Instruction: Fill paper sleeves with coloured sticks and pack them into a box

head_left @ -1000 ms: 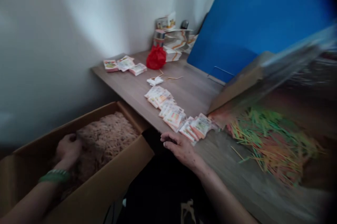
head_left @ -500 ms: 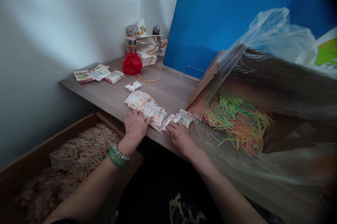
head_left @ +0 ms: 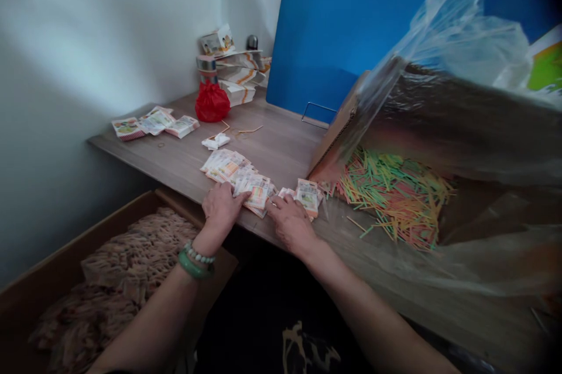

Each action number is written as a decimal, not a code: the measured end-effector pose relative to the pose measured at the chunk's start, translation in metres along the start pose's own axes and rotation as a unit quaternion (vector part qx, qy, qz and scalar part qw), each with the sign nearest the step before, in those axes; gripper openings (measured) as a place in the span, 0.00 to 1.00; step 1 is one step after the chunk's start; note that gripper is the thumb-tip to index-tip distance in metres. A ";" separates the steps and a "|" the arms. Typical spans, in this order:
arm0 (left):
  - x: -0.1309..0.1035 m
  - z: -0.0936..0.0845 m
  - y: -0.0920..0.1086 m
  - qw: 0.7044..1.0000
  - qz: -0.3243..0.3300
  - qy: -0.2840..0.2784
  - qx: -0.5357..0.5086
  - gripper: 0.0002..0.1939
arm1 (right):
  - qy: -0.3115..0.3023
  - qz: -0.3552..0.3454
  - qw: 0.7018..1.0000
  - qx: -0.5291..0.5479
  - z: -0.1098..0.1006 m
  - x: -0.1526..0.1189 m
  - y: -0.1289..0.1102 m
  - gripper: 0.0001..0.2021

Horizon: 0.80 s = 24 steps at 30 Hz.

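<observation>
A spread row of small printed paper packets (head_left: pixel 227 164) lies along the table's front edge. My left hand (head_left: pixel 222 208) rests at the near side of this row, thumb stretched over the packets and fingers apart. Beside it, my right hand (head_left: pixel 292 225) lies with its fingers stretched over the gap between this row and a smaller group of packets (head_left: pixel 308 196). The fingers of both hands touch packets; whatever lies under the right palm is hidden. A green bangle (head_left: pixel 193 268) and a beaded bracelet are on my left wrist.
On the right, an open cardboard box (head_left: pixel 336 140) lined with clear plastic holds many coloured thin sticks (head_left: pixel 395 195). More packets (head_left: pixel 156 121), a red bag (head_left: pixel 212 102) and paper cartons (head_left: pixel 239 93) stand further back. A box of pinkish packets (head_left: pixel 136 257) sits below left.
My right hand has moved slightly left, toward the larger row, uncovering more of the right-hand packets. My left hand stays at the row. The whole view has shifted a little.
</observation>
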<state>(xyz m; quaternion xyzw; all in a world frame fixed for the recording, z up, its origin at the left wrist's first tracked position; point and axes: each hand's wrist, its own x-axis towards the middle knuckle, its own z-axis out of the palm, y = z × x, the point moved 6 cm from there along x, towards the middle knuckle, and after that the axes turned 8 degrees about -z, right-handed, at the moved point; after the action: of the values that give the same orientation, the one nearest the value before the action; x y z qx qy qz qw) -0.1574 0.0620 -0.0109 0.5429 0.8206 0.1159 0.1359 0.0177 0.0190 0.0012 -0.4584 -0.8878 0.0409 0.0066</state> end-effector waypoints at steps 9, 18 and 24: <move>0.003 0.001 -0.002 0.998 0.003 0.015 -0.062 0.20 | -0.040 0.096 0.994 0.030 0.003 0.005 0.015 0.15; -0.005 0.018 0.009 0.964 0.010 -0.020 -0.265 0.12 | -0.047 0.223 0.962 0.150 -0.001 0.058 0.005 0.19; 0.011 0.028 0.008 0.790 -0.067 -0.165 -0.587 0.17 | 0.051 0.187 0.966 0.170 0.014 0.052 0.015 0.15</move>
<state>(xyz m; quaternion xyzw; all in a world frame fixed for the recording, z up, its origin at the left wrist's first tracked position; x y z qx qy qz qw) -0.1446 0.0762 -0.0357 0.3138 0.5942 0.4745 0.5686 -0.0012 0.0688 -0.0152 -0.6099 -0.7648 0.1683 0.1215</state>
